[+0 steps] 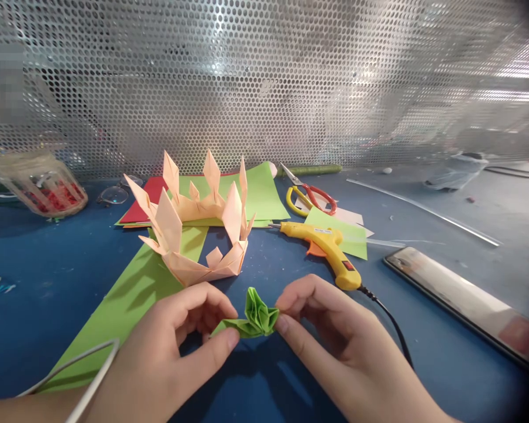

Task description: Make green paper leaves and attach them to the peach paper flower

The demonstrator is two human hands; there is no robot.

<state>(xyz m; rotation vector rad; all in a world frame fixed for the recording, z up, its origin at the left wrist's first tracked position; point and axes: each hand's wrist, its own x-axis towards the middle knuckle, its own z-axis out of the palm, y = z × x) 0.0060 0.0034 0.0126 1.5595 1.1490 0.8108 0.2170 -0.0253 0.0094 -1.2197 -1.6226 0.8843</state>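
Note:
A small piece of folded green paper [259,316] is held just above the blue table between both hands. Its right part is pleated and fans upward; the left part is a flatter strip. My left hand [176,341] pinches the strip's left end between thumb and fingers. At the pleated part's right edge, the thumb and forefinger of my right hand [335,335] are closed on it. Right behind the hands stands a peach folded-paper crown [203,270] with several pointed tips. A yellow hot glue gun [324,241] lies beyond my right hand, its cord running toward me.
Green and red paper sheets [264,188] lie under and behind the crown. Scissors [311,197], paper scraps [355,238], a clear glue stick [423,211] and a phone [462,305] are at right. A jar [44,182], glasses [117,191] and a white cable [99,370] are at left.

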